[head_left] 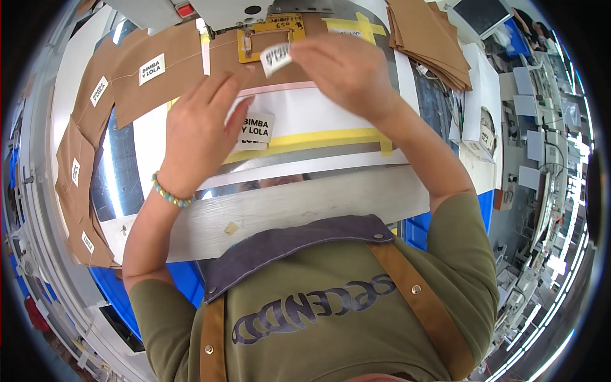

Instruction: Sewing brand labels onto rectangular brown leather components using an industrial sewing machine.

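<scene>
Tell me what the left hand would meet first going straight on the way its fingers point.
Probably the yellow frame, just beyond the left hand. The white label in the right hand lies close to that line; depth is unclear, so it might come first.

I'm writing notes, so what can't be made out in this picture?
In the head view:
Overlapping white labels: upper-left part, behind the left hand.
Raised label: pinched corner, behind the right hand.
Light-grey machine: top, cut off by the upper edge.
</scene>
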Motion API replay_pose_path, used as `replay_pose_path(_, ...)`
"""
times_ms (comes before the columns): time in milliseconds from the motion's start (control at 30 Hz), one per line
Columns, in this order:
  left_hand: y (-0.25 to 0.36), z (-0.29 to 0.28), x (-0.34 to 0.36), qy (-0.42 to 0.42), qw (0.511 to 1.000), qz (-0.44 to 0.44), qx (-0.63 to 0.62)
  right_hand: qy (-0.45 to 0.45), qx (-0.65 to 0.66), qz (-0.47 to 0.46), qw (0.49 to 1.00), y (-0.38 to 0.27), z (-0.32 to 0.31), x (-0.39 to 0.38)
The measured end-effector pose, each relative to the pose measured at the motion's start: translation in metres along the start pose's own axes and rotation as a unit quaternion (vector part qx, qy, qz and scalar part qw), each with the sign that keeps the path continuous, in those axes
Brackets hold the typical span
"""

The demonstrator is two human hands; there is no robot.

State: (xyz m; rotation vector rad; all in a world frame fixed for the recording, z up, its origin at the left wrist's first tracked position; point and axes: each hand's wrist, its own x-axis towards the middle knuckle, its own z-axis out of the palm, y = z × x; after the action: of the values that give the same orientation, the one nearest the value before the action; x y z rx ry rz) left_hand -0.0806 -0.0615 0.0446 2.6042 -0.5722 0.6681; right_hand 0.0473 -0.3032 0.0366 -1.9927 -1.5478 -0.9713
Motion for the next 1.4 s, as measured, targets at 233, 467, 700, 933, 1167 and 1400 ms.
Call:
replay_pose_path(233,-0.041,0.017,0.014,-0.044,0.999,0.019,-0.013,-0.165,-0.087,-0.007,0.982,0.029,0.044,-0.005)
replay_pose_path(467,-0.056,0.043,0.018,-0.154,0.988,0.026,-0.019,-0.153,-0.031,0.014,0.988,0.028,0.041,-0.015)
replay_pose_path(700,-0.064,0.044,0.018,-0.151,0.988,0.019,-0.030,-0.228,-0.002,0.101,0.968,0.028,0.024,-0.030)
replay_pose_path(933,-0.075,0.049,0.020,-0.136,0.990,0.031,-0.009,-0.244,-0.015,0.056,0.968,0.036,0.031,-0.032)
replay_pose_path(1167,-0.074,0.050,0.021,-0.126,0.992,0.026,-0.003,-0.215,0.043,0.031,0.975,0.031,0.046,-0.026)
replay_pose_path(1400,-0.080,0.041,0.014,-0.126,0.991,0.020,-0.031,-0.248,0.109,0.087,0.959,0.036,0.044,-0.029)
